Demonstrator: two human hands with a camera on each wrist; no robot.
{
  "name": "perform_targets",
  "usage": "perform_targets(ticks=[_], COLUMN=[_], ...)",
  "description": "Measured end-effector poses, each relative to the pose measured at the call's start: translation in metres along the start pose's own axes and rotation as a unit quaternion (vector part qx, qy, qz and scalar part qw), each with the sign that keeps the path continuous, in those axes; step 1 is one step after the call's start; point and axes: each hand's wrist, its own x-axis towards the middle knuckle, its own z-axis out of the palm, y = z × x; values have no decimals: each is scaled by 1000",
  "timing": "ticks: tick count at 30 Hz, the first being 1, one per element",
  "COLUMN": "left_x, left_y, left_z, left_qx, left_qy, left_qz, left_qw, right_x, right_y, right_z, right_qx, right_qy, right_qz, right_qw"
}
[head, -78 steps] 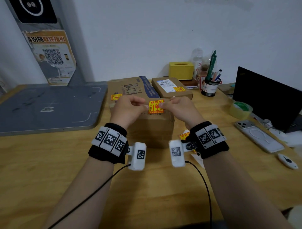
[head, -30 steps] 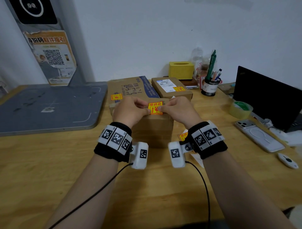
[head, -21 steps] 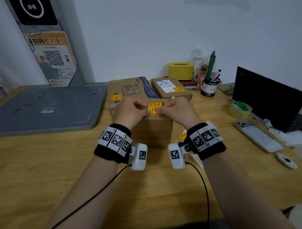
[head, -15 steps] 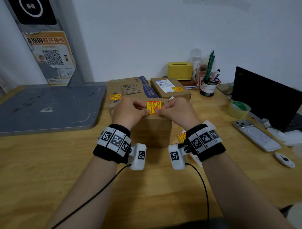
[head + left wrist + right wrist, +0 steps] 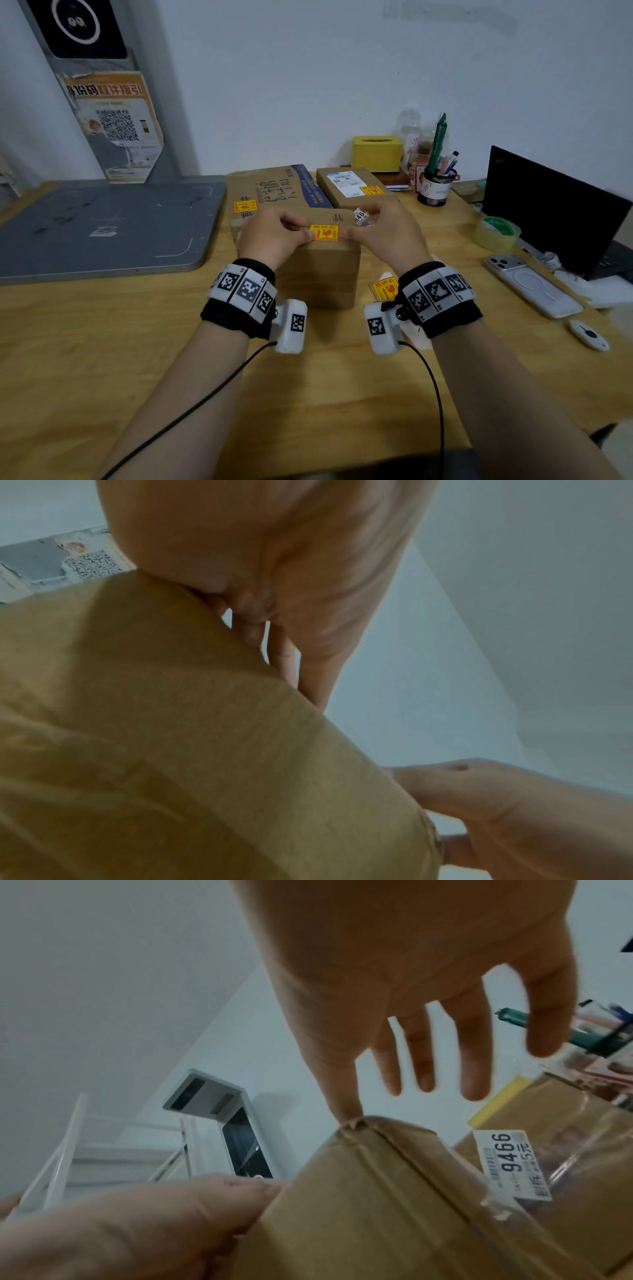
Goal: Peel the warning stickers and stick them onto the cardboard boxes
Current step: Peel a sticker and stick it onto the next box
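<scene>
Head view: my left hand (image 5: 270, 236) and right hand (image 5: 380, 229) now press the yellow warning sticker (image 5: 324, 232), held in the air earlier, onto the front top edge of the cardboard box (image 5: 318, 274) at frame centre, fingers fairly straight. A wooden desk (image 5: 102, 342) lies beneath, a white wall (image 5: 308, 68) behind.

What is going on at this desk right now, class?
A person is sticking a yellow warning sticker onto the top front edge of the nearest cardboard box. The left hand and right hand each press one end of it down. Two boxes behind already carry stickers, and more stickers lie on the wooden desk beside the right wrist.
</scene>
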Motion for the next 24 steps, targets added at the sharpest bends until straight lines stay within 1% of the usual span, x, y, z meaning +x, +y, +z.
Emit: perform_targets(ticks=[2,4,6,8,12,15,19,24], left_x=[-4,-6,-8,-8,-13,-16,-17,-13], left_y=[1,2,3,0,-1,1,0,3], left_z=[0,-1,-5,-9,-14,-13,-12,-10], left_qx=[-8,-19,-23,-33,-76,-88,-85,-64], left_qy=[2,-2,4,8,-18,-27,-30,-43], left_qz=[4,9,7,-6,-34,-38,-31,-48], left_qw=[1000,1000,1000,999,996,995,995,996], right_x=[-5,-12,-18,-20,-20,-19,-20,-9], right_y=[-2,-6,-8,-8,-5,-5,-9,-11], right_z=[0,1,4,10,16,15,16,21], right_qx=[71,132,141,116,100,54,-26,-83], right_qy=[-17,-62,-90,-99,-96,-107,-136,-146], right_qz=[-25,-38,-45,-48,-59,-69,-90,-84], right_qw=[997,989,985,987,989,990,986,982])
